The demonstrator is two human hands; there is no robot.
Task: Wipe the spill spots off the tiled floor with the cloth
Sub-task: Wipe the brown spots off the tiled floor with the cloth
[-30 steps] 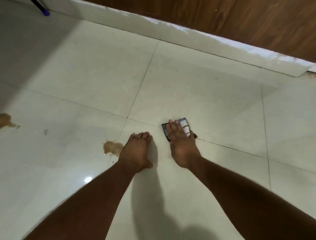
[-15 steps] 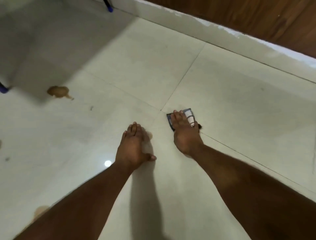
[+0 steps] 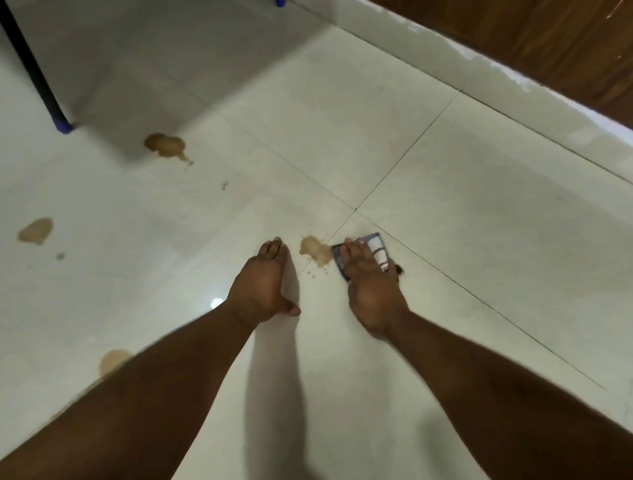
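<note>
My right hand (image 3: pixel 371 284) lies flat on a folded blue and white cloth (image 3: pixel 376 248) and presses it to the pale tiled floor (image 3: pixel 445 192). A tan spill spot (image 3: pixel 313 250) sits just left of the cloth, touching its edge, between my two hands. My left hand (image 3: pixel 262 284) rests palm down on the floor with fingers together and holds nothing. More tan spots lie farther left: one near a table leg (image 3: pixel 166 145), one at the left edge (image 3: pixel 36 231), and one partly hidden by my left forearm (image 3: pixel 113 361).
A black table leg with a blue foot (image 3: pixel 61 125) stands at the upper left. A second blue foot (image 3: pixel 280 2) shows at the top edge. A white skirting (image 3: pixel 479 65) under a brown wooden panel (image 3: pixel 548 37) runs along the upper right.
The view has swung left, bringing more spill spots and the table leg into sight. My right hand has slid the cloth left up to the nearest spot. My left hand has uncovered that spot.
</note>
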